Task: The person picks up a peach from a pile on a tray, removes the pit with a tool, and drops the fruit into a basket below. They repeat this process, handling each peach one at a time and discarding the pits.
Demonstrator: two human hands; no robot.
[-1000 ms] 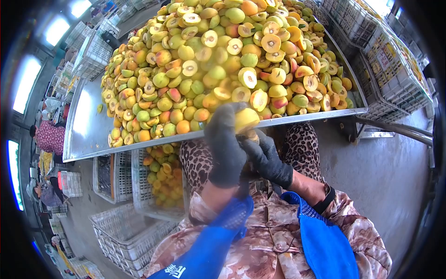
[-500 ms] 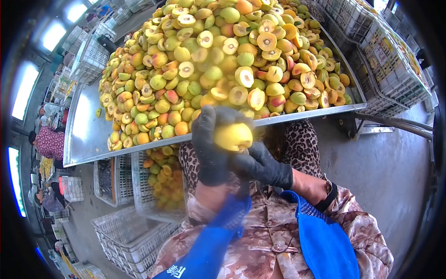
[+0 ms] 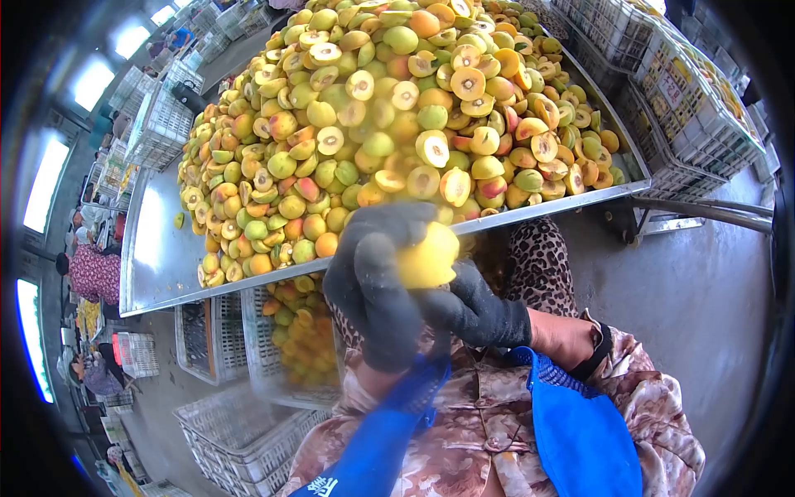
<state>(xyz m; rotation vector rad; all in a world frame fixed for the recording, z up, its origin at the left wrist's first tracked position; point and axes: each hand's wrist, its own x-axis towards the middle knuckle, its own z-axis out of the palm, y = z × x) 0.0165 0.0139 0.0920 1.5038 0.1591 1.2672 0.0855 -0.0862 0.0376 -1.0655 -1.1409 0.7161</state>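
Note:
A yellow fruit (image 3: 428,256) is held in front of my body, near the front rim of a metal tray (image 3: 224,290). My left hand (image 3: 377,277), in a dark grey glove, has its fingers wrapped round the fruit's left side. On the lower right, my right hand (image 3: 480,308), gloved too, is closed beneath the fruit; what it grips is hidden. Beyond them lies a large heap of halved yellow, green and reddish fruit (image 3: 352,137), many with the cut face and stone showing.
White crates stand at lower left, one crate (image 3: 244,435) in front and one with fruit halves (image 3: 305,331) under the tray. More stacked crates (image 3: 679,108) are at upper right, beside a metal bar (image 3: 704,211). A person in a patterned top (image 3: 93,272) is at far left.
The fruit has shifted slightly right and turned in the hands. My left hand has moved lower and round it, now showing more of its back. The view has tilted slightly.

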